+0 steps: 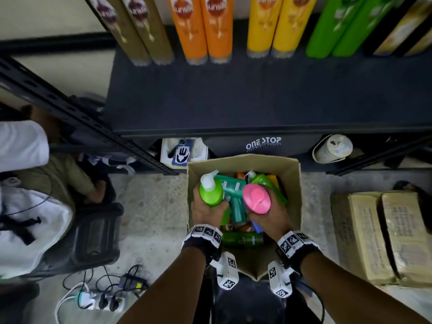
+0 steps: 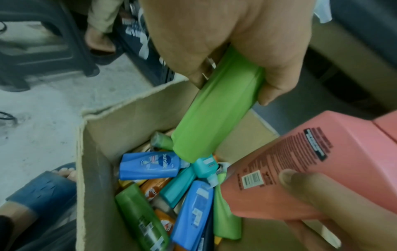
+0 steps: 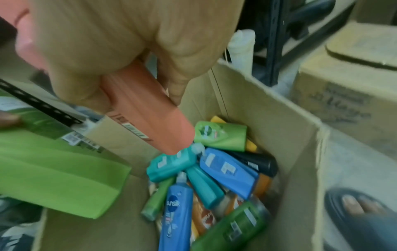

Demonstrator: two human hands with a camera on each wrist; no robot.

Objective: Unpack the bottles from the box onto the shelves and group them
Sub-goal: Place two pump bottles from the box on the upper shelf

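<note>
An open cardboard box (image 1: 292, 183) on the floor holds several bottles, blue, teal, green, orange and black (image 3: 228, 170). Above it my left hand (image 1: 205, 210) grips a light green bottle (image 1: 211, 191) with a white cap. My right hand (image 1: 268, 218) grips a pink bottle (image 1: 256, 198). In the left wrist view the green bottle (image 2: 214, 117) hangs over the box (image 2: 103, 135), with the pink bottle (image 2: 300, 169) beside it. In the right wrist view my fingers wrap the pink bottle (image 3: 148, 115). On the dark shelf (image 1: 233, 94) stand pairs of brown, orange (image 1: 203, 29), yellow and green bottles.
A black rack upright (image 1: 81, 113) slants at left. Closed cardboard boxes (image 1: 385, 235) sit at right on the floor. A power strip with cables (image 1: 102, 300) lies at lower left. Another person's foot (image 1: 95, 192) and clothes are at left. A phone (image 1: 183, 152) rests under the shelf.
</note>
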